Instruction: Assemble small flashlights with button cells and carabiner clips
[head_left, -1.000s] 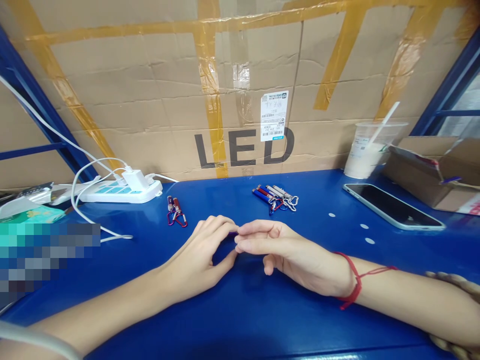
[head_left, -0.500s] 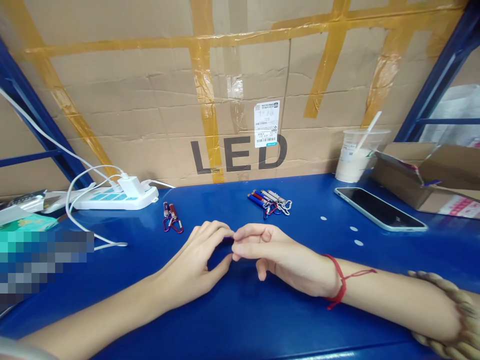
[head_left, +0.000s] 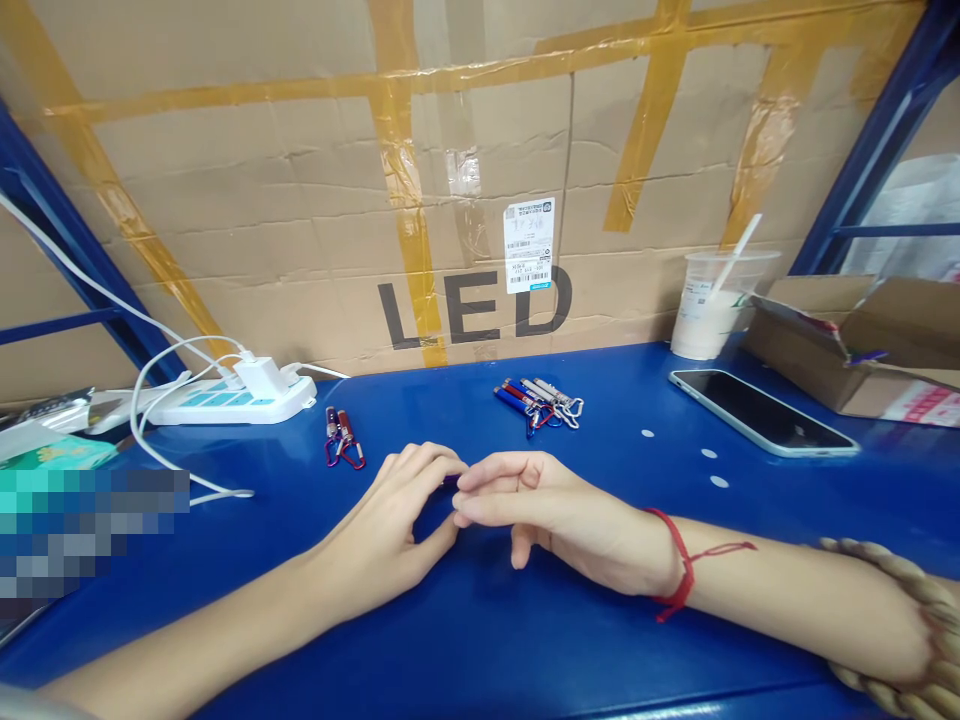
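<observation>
My left hand (head_left: pixel 397 515) rests low over the blue table with its fingers curled round. A sliver of a small purple thing (head_left: pixel 450 481) shows under its fingertips; the rest is hidden. From the other side my right hand (head_left: pixel 544 505) reaches in, its thumb and forefinger closed at the end of that purple thing, against the left fingertips. Beyond the left hand lie two keychain penlights (head_left: pixel 342 438), purple and red, with carabiner clips. Several more penlights (head_left: pixel 536 403) in blue, red and silver lie side by side past the right hand.
At the left are a white power strip (head_left: pixel 225 398) with looping cables and a green packet (head_left: pixel 60 455). A phone (head_left: pixel 761 412), a drink cup (head_left: pixel 709 315) with a straw and an open cardboard box (head_left: pixel 810 350) stand at the right. A large carton (head_left: pixel 315 230) closes off the back.
My right fingertips have shifted slightly left, closer over the left fingertips. The left hand has barely moved, and the view has tilted a little.
</observation>
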